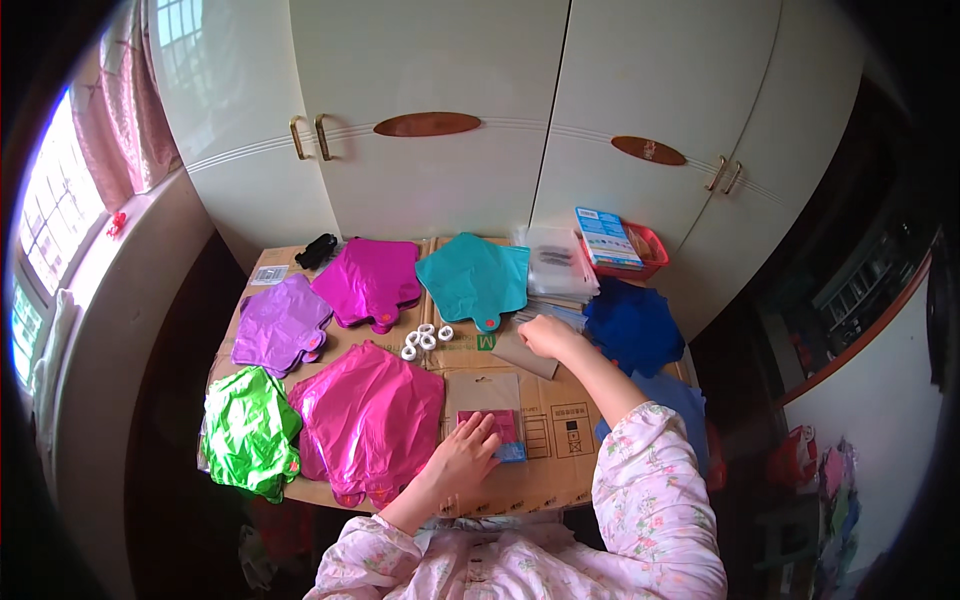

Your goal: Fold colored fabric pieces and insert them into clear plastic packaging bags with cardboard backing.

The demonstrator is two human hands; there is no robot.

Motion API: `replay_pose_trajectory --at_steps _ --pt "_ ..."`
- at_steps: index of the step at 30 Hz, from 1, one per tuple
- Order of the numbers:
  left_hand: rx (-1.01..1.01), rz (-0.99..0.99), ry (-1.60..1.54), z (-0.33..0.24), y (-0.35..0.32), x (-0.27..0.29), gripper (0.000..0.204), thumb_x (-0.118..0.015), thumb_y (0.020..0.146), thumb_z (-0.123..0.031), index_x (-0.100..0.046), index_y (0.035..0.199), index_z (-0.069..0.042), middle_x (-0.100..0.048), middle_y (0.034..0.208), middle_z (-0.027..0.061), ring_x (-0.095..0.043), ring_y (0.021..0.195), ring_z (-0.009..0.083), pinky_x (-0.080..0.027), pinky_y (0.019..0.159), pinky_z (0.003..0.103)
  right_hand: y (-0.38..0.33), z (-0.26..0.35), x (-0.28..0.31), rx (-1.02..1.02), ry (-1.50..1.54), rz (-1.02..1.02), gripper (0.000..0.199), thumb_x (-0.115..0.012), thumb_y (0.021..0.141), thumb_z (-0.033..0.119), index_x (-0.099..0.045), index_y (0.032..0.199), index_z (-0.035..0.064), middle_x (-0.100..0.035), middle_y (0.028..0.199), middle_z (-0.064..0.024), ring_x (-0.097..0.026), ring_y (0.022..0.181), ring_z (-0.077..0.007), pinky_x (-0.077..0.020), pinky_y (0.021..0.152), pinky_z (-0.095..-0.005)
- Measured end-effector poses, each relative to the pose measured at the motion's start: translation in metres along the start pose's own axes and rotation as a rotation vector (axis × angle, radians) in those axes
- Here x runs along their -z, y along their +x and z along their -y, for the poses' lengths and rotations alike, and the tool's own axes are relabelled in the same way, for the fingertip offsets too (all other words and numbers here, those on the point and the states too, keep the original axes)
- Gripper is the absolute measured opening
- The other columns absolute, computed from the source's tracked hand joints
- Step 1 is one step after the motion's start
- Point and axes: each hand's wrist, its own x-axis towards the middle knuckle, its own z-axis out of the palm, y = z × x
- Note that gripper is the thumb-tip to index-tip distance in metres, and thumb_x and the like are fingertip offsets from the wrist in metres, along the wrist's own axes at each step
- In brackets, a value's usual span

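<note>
Left hand point(470, 453): fingers extended and slightly spread, palm down over the clear packet point(508, 424) with pink and blue contents at lower centre; it presses the packet rather than gripping it. Right hand point(547, 337): fingers bunched and pointing down, right of centre, at the upper end of a grey-brown strip point(524, 357); the fingertips are hidden, so whether they have hold of the strip cannot be told. Both items lie on the cardboard surface point(568, 487). Caution: the packet film looks slick and may slide or crease if the left hand presses unevenly. The stack of clear bags point(560, 268) lies just above the right hand; a careless pull there could drag bags out of line. The white rolls point(427, 342), left of that hand, could be scattered by a sideways sweep of the wrist. The large pink foil pile point(372, 410) lies close to the left forearm; sleeve contact could shift its upper sheets. The dark blue foil pile point(634, 325) is similarly exposed beside the right forearm.
</note>
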Motion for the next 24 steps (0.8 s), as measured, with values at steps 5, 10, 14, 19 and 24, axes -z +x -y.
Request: replay_pose_trajectory --at_steps 5,10,14,19,24 --pt "-0.015 0.033 0.067 -0.002 0.001 0.000 0.035 -0.062 0.083 -0.022 -0.050 0.106 0.001 -0.047 0.129 0.0274 -0.044 0.123 0.0442 -0.039 0.102 0.049 -0.019 0.000 -0.009 -0.093 0.050 -0.211 0.016 -0.052 0.081 0.007 -0.066 0.088 0.0035 -0.066 0.091 -0.0205 -0.065 0.089 -0.0358 -0.0529 0.076 -0.0450" --pt "-0.007 -0.003 0.121 -0.006 0.000 -0.007 0.028 -0.058 0.083 -0.020 -0.048 0.100 0.000 -0.047 0.129 0.0289 -0.045 0.122 0.0457 -0.044 0.096 0.053 -0.032 0.013 -0.035 -0.209 0.118 -0.391 0.017 -0.052 0.085 0.014 -0.064 0.088 0.0010 -0.065 0.096 -0.0209 -0.064 0.092 -0.0352 -0.0524 0.079 -0.0436" --pt "0.019 0.016 0.120 -0.007 -0.001 -0.009 0.033 -0.060 0.083 -0.021 -0.049 0.104 0.001 -0.047 0.129 0.0283 -0.044 0.123 0.0458 -0.039 0.101 0.051 -0.051 0.016 -0.047 -0.196 0.147 -0.539 0.020 -0.053 0.087 0.018 -0.062 0.093 0.0012 -0.064 0.094 -0.0187 -0.062 0.089 -0.0346 -0.0512 0.079 -0.0438" --pt "0.022 0.003 0.121 -0.010 -0.001 -0.008 0.031 -0.060 0.083 -0.021 -0.048 0.102 0.001 -0.047 0.128 0.0295 -0.044 0.122 0.0467 -0.039 0.100 0.052 -0.089 -0.012 -0.045 -0.449 0.354 -0.783 0.018 -0.062 0.083 0.020 -0.062 0.097 0.0080 -0.065 0.094 -0.0163 -0.062 0.084 -0.0365 -0.0500 0.073 -0.0463" --pt "0.023 0.014 0.130 -0.008 0.001 -0.012 0.026 -0.055 0.084 -0.019 -0.048 0.100 -0.001 -0.044 0.131 0.0313 -0.042 0.124 0.0485 -0.040 0.098 0.057 -0.088 -0.039 -0.037 -0.615 0.286 -0.532 0.020 -0.064 0.082 0.024 -0.065 0.097 0.0110 -0.069 0.089 -0.0149 -0.065 0.086 -0.0350 -0.0525 0.075 -0.0438"
